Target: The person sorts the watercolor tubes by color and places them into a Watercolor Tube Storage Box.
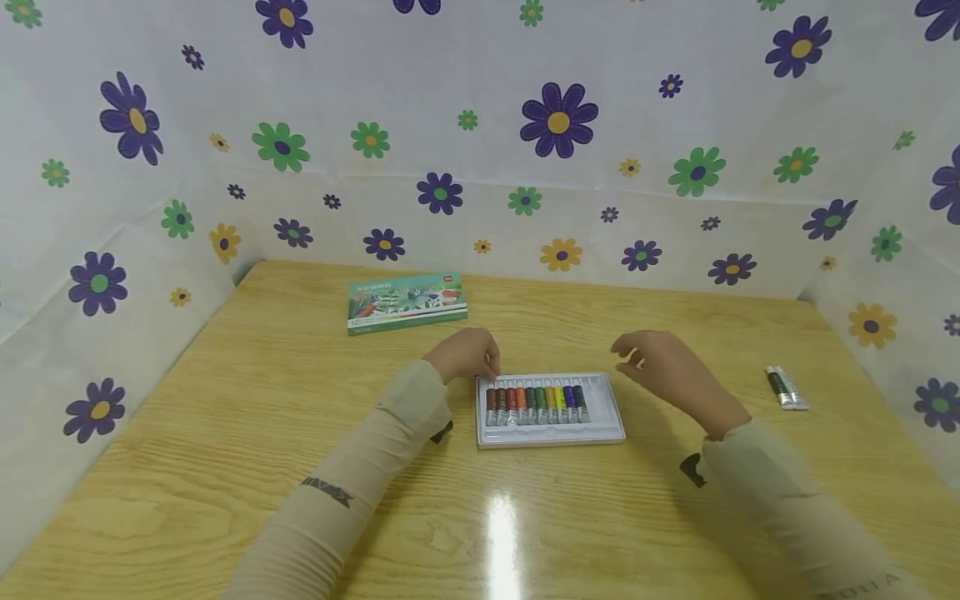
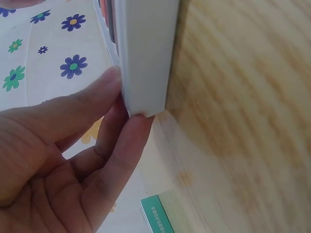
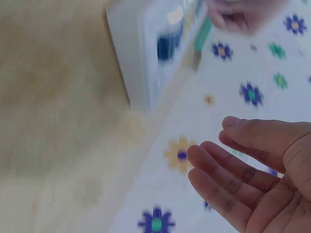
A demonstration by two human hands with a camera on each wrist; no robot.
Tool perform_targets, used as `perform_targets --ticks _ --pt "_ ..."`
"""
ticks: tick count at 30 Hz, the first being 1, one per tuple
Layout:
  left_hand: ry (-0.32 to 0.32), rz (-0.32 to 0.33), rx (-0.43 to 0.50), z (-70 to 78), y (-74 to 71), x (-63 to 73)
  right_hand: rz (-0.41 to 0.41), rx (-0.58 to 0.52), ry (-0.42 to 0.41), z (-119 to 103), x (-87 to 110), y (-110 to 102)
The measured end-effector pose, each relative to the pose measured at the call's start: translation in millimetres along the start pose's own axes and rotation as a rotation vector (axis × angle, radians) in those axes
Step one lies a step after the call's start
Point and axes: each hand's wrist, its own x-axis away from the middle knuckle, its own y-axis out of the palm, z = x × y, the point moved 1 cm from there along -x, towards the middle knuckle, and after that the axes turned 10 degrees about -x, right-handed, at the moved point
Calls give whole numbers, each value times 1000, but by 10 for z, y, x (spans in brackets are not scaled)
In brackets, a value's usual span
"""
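Observation:
A white box tray (image 1: 547,433) on the table holds a row of colored paint tubes (image 1: 537,405), running from brown and red through green and yellow to dark blue. Its right end shows bare white plastic. My left hand (image 1: 467,353) is at the tray's far left corner; in the left wrist view the thumb and fingers (image 2: 133,141) pinch that corner. My right hand (image 1: 663,371) hovers off the tray's right end, fingers relaxed and apart from the thumb. Nothing lies within it in the right wrist view, where the tray (image 3: 138,53) appears blurred.
A green printed paint box (image 1: 407,304) lies at the back left of the wooden table (image 1: 300,400). Two loose paint tubes (image 1: 787,388), side by side, lie toward the right edge. Flower-patterned white cloth (image 1: 480,150) walls the back and both sides.

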Motion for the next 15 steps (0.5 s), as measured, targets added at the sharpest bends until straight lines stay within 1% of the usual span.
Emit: perform_targets --ticks 6,9,15 --pt "3 -4 5 4 -18 18 79 -18 60 347 128 -321" --pt "3 -5 11 4 -18 26 97 2 93 549 197 -459" --pt "-4 -2 17 -3 -5 30 113 49 186 980 332 -678"
